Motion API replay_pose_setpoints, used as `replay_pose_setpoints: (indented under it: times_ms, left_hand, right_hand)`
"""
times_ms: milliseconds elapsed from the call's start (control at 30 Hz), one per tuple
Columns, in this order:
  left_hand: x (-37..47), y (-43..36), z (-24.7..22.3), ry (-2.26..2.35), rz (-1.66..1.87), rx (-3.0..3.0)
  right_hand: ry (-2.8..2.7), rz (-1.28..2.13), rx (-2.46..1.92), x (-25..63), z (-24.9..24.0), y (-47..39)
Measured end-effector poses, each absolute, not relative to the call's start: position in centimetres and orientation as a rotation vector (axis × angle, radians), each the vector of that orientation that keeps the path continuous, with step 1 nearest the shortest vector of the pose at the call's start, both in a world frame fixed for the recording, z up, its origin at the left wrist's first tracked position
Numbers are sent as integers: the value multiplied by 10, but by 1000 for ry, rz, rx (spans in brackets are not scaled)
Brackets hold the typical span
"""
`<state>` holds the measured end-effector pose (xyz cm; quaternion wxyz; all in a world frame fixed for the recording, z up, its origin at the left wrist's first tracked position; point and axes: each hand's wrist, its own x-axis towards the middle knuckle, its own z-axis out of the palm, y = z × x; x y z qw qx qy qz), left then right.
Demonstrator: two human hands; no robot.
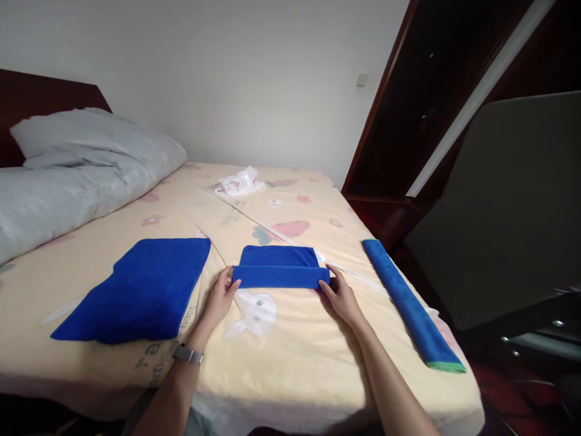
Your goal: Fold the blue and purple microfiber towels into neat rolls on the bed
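Observation:
On the bed in front of me lies a blue cloth (281, 277), its near part folded into a flat band and its far part spread flat behind. My left hand (221, 295) pinches the band's left end between thumb and fingers. At the right end, my right hand (339, 292) grips the band the same way. A second blue cloth (140, 290) lies spread to the left, with uneven edges. Off to the right rests a long, narrow folded blue towel (411, 300) with green ends, along the bed's side.
The bed (290, 351) has a cream sheet with carrot and rabbit prints. A crumpled white plastic bag (240, 181) sits toward the back. A grey quilt (91, 163) is heaped at the left. Dark wooden furniture (385, 133) and a dark grey panel (508, 200) stand beyond the right edge.

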<state>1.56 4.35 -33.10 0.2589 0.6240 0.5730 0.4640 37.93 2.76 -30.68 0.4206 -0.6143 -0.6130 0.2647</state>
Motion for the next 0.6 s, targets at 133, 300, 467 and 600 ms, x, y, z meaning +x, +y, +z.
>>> replay_pose_setpoints:
  times_ms: [133, 300, 467, 600]
  left_hand:
    - [18, 34, -319, 1504, 1284, 1639]
    - [15, 13, -307, 1562, 1232, 1683]
    - [8, -12, -298, 1754, 947, 2130]
    - [8, -20, -294, 1875, 883, 2531]
  right_hand:
    - [-1488, 716, -1506, 383, -301, 20]
    - [-1524, 789, -1488, 389, -295, 0]
    - [-1628, 863, -1509, 397, -298, -17]
    - [-1807, 773, -1589, 404, -294, -23]
